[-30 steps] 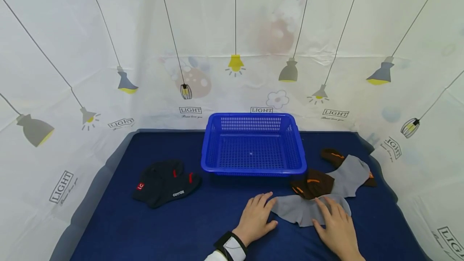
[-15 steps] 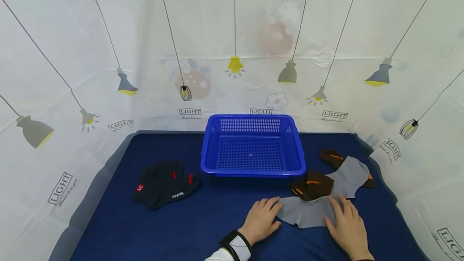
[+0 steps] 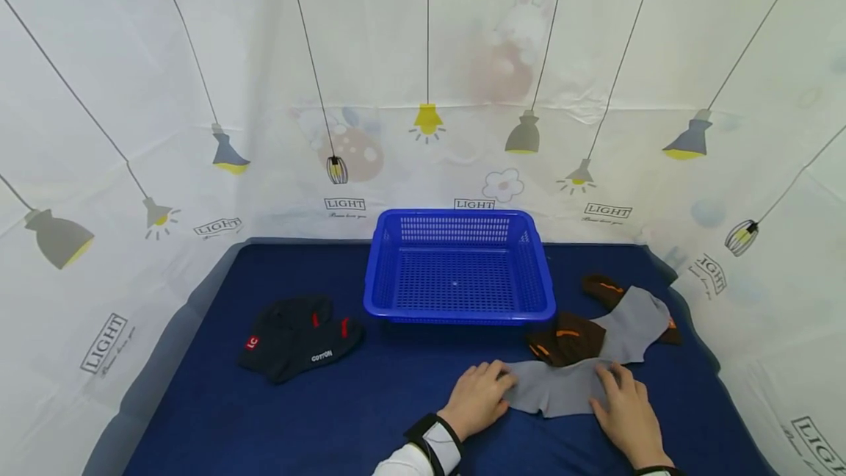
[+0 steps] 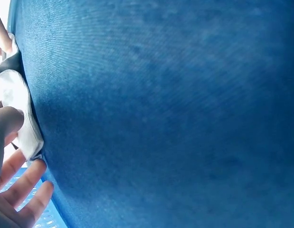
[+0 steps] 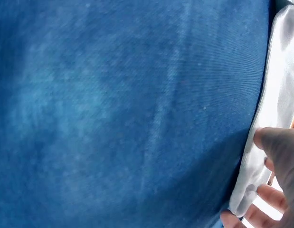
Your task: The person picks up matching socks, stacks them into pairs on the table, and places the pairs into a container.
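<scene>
A grey sock (image 3: 562,390) lies stretched sideways on the dark blue cloth, in front of the basket's right side. At its left end, my left hand (image 3: 477,397) rests with bent, loose fingers; in the left wrist view its thumb is spread from the other fingers (image 4: 29,183). My right hand (image 3: 628,410) touches the sock's right part with its fingertips, and the right wrist view shows the thumb (image 5: 268,137) on the fabric. Just behind lie a brown sock (image 3: 575,340) with orange marks and a second grey sock (image 3: 631,322), which overlaps more brown fabric.
A blue plastic basket (image 3: 458,312) stands at the back middle, with nothing in it. Dark socks (image 3: 300,340) with red marks and "COTTON" lettering lie to the left. A white printed curtain (image 3: 264,79) surrounds the back and sides of the blue surface (image 3: 317,424).
My right hand has shifted right along the grey sock, and my left hand moved slightly right, its fingers now more bent. The sock's upper edge looks straighter.
</scene>
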`<state>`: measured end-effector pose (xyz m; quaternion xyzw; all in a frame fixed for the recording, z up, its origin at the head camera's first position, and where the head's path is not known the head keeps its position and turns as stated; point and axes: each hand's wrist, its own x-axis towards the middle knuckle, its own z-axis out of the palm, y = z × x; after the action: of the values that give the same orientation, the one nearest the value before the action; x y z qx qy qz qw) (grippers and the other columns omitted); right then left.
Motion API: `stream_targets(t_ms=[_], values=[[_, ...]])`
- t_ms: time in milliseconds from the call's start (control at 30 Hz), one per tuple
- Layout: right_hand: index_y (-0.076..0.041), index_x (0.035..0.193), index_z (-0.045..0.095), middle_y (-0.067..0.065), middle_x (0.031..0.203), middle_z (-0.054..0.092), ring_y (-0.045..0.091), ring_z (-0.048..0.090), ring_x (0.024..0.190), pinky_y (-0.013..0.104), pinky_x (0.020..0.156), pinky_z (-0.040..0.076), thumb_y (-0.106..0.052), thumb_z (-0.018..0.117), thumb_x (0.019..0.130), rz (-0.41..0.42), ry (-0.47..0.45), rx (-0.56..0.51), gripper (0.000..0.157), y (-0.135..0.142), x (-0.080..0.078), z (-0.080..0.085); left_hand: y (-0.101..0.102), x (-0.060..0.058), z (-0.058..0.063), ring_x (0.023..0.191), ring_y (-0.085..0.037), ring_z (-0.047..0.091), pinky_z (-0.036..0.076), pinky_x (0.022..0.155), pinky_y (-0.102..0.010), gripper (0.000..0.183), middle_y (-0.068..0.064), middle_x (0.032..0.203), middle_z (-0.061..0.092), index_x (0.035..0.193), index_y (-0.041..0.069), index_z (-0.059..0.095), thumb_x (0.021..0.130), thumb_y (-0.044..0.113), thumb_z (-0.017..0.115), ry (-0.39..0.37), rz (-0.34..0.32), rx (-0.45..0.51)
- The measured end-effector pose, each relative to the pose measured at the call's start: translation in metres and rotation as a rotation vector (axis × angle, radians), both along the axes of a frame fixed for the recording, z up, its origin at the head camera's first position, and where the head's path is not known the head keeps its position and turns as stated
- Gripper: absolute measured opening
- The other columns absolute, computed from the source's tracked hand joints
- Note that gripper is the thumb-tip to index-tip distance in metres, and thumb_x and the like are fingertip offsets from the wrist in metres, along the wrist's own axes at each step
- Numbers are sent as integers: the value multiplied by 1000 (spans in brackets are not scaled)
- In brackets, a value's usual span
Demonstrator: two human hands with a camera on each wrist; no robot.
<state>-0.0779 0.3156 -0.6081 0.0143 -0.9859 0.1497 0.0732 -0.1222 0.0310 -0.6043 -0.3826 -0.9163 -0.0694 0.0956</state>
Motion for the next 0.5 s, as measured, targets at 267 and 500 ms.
stream_targets(t_ms=[267,500], values=[[8,116,67,31,106,58,55,57,92,68,75,55,2,88,84,19,16,-18,39,-2,0,-4,4,-2,0,92,-7,67,53,77,-21,27,7,109,69,115,26,82,90,30,92,24,0,-15],[2,100,62,23,95,54,52,53,84,67,73,51,11,79,83,47,87,-34,26,-8,1,-8,10,-1,-1,88,-7,66,53,72,-20,23,7,105,67,110,26,81,90,27,92,13,27,-26]])
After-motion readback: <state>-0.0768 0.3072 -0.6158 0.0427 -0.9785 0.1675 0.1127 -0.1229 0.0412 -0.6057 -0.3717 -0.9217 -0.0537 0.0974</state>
